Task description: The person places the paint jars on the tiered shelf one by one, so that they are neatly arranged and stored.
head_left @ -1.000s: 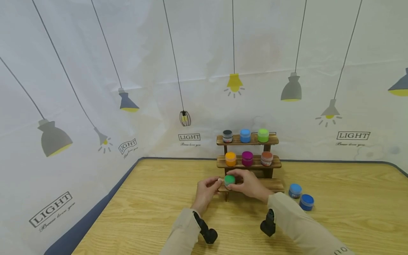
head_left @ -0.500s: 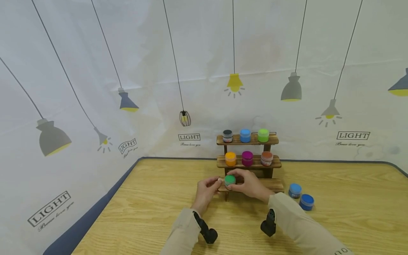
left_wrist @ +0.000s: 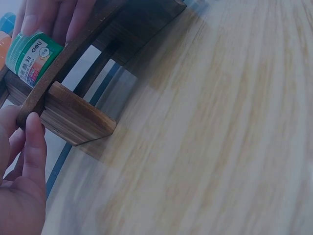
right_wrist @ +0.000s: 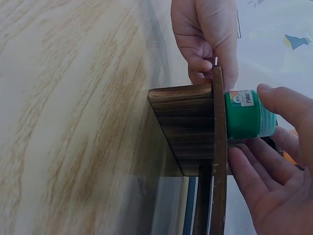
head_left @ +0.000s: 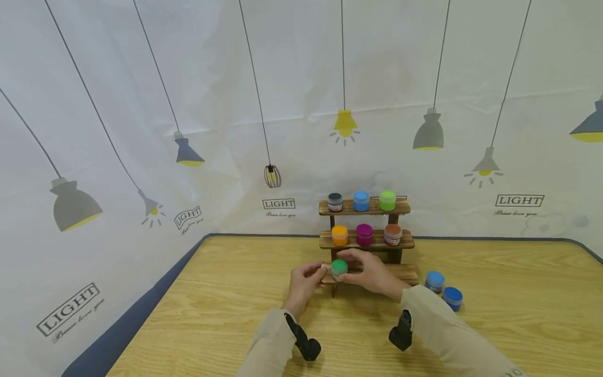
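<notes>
A green-lidded paint jar (head_left: 338, 268) stands upright at the left end of the bottom board of a three-tier wooden rack (head_left: 381, 280). My right hand (head_left: 369, 270) holds this jar, its thumb on the near side and fingers on the far side. In the right wrist view the jar's base (right_wrist: 242, 115) meets the board. My left hand (head_left: 303, 285) pinches the left end of the same board between thumb and fingertips, which the left wrist view shows with the board end (left_wrist: 30, 110) between them.
On the top board are black (head_left: 335, 202), blue (head_left: 361, 201) and lime (head_left: 387, 201) jars. Orange (head_left: 339, 235), purple (head_left: 364, 235) and brown (head_left: 393, 235) ones line the middle board. Light blue (head_left: 435, 281) and dark blue (head_left: 453, 298) jars stand on the table right of the rack.
The head view has shifted slightly. My right wrist has turned a little to the right, while both hands keep their grips and the green jar stays at the board's left end.
</notes>
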A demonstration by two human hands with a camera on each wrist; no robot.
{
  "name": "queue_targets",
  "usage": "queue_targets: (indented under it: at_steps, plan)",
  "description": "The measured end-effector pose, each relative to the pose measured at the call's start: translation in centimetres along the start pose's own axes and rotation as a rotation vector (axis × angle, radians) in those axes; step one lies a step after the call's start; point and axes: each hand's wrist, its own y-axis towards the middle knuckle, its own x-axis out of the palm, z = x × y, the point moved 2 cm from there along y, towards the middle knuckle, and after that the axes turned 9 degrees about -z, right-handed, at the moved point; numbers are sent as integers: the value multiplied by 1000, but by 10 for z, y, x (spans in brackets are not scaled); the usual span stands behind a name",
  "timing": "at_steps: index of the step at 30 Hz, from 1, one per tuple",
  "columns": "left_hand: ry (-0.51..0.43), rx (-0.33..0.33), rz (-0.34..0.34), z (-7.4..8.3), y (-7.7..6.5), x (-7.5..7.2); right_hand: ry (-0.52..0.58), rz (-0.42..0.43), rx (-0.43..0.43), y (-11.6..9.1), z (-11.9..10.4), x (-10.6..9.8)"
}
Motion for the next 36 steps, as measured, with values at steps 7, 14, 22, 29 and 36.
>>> queue_targets:
  at_steps: [7,14,22,29,36]
  plan:
    - [-3,2,2,2,-1,0,-46,9,-14,-10,-6,-7]
    - [-7,7,-7,1,-1,0,-61,18,-19,-25,-11,-16]
    - [-6,5,-8,1,-2,0,-59,31,-47,-43,-7,-27]
    - [-9,6,-13,3,-3,1,-121,92,-101,-64,-1,-43]
    - [-11,-2,-6,-5,3,-2,-176,147,-2,-91,4,-67]
